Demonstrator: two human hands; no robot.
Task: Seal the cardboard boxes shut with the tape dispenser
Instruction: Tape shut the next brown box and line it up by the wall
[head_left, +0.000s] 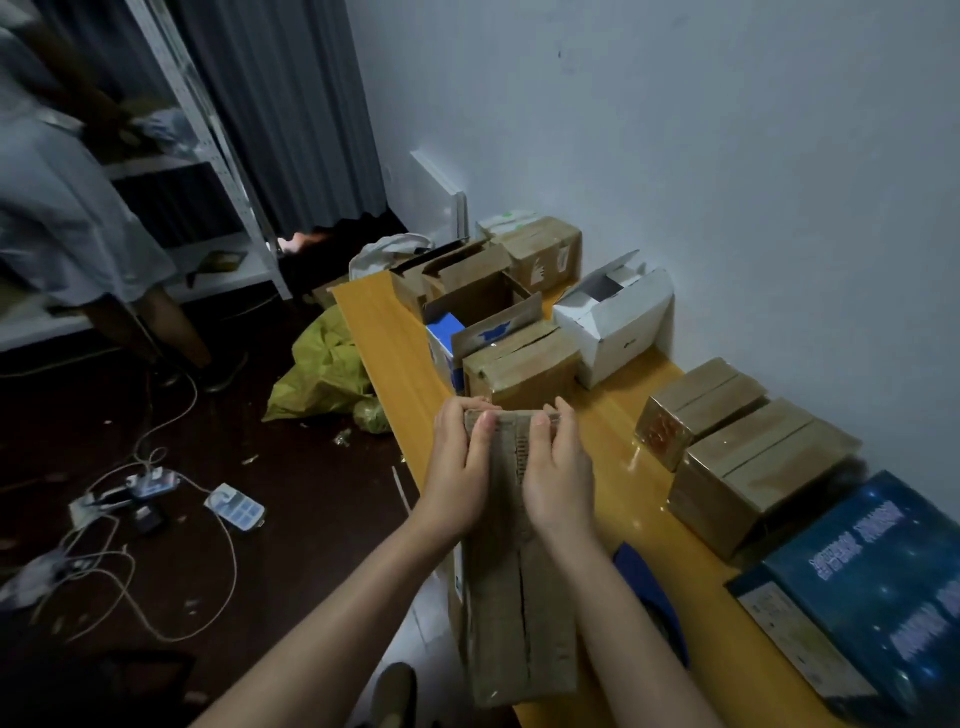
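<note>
Gripping box (519, 603) end with left hand (457, 467) and right hand (558, 473) side by side, thumbs on top, forearms extended.

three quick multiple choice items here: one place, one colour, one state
1. Where on the table is the open white box? A by the wall B at the edge away from it C nearest the camera
2. Table top colour? A grey B yellow C black
3. The long cardboard box is: A untouched B in one hand C gripped by both hands
1 A, it stands beside the wall. 2 B, bare top shows yellow. 3 C, left hand and right hand curl round its end.
</note>
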